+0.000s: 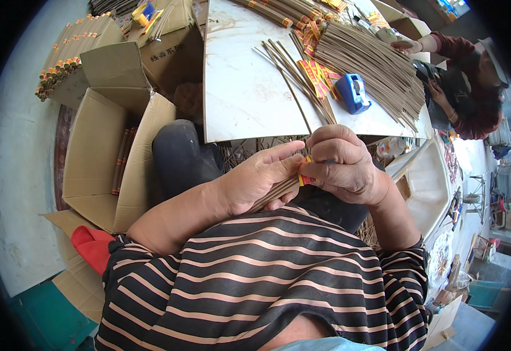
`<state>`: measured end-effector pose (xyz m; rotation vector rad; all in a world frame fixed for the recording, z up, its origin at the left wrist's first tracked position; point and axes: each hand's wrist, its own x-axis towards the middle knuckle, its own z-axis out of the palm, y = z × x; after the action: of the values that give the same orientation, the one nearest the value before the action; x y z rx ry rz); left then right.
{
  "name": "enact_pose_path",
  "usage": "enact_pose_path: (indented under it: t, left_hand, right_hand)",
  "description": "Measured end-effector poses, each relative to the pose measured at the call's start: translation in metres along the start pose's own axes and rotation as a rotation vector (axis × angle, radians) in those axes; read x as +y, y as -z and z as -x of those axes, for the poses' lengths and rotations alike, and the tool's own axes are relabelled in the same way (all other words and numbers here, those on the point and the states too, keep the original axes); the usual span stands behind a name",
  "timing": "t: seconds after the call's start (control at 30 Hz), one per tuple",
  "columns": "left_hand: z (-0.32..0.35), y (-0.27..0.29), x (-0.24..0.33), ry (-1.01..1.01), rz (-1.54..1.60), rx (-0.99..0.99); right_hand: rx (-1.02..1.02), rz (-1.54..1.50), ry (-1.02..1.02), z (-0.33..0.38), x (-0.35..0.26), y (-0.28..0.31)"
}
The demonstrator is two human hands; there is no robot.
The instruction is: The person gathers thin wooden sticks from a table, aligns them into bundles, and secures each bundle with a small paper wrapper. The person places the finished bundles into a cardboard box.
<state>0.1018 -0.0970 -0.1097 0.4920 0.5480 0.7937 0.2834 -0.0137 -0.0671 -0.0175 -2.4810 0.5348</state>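
A bundle of brown incense sticks (278, 192) lies across my lap, held in my left hand (254, 181), whose thumb and fingers close around it. My right hand (344, 164) is at the bundle's upper end, fingers curled and thumb pinching a red and yellow paper band (306, 171) there. How far the band goes round the sticks is hidden by my fingers. Beyond my hands, on the white table (238, 88), loose incense sticks (293, 73) lie beside more red and yellow paper bands (319, 79). A blue tape dispenser (353, 93) stands to their right.
A large pile of incense sticks (372, 67) covers the table's right part; banded bundles (267, 11) lie at its far edge. An open cardboard box (91, 158) with a few bundles stands at my left. Stacked bundles (74, 50) are farther left. Another person (472, 88) sits at the right.
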Motion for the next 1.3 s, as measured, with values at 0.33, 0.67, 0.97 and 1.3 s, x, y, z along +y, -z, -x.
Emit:
enact_pose_path:
  t: [0.33, 0.67, 0.97, 1.3]
  left_hand:
    - [0.000, -0.009, 0.004, -0.031, -0.004, 0.100]
    - [0.007, -0.009, 0.005, -0.180, -0.430, 0.307]
    - [0.008, -0.011, 0.002, -0.223, -0.444, 0.314]
    - [0.009, -0.011, 0.009, -0.117, -0.289, 0.244]
  right_hand:
    - [0.083, 0.108, 0.055, 0.009, 0.008, -0.007]
    - [0.461, -0.782, -1.036, 0.021, -0.029, -0.037]
    - [0.340, -0.667, -0.994, 0.016, -0.026, -0.050]
    - [0.321, -0.581, -0.861, 0.026, -0.009, -0.058]
